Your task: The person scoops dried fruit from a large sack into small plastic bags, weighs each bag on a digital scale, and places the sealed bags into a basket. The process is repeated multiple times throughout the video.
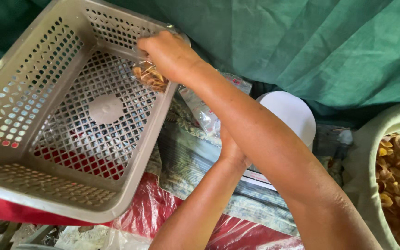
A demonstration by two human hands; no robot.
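the right hand point(167, 53) reaches over the far right rim of the grey perforated plastic basket point(33, 120), fingers clenched on a small clear bag of golden chips point(150, 76), held just inside the basket's far right corner. the left hand point(230, 148) is mostly hidden under the right forearm; its grip cannot be determined.

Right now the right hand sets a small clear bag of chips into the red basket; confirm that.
Wrong on colour: in the head view the basket is grey. The right hand does hold a small clear bag of chips over its far corner.

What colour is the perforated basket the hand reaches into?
The basket is grey-beige plastic with a lattice of holes, seen best in the head view.
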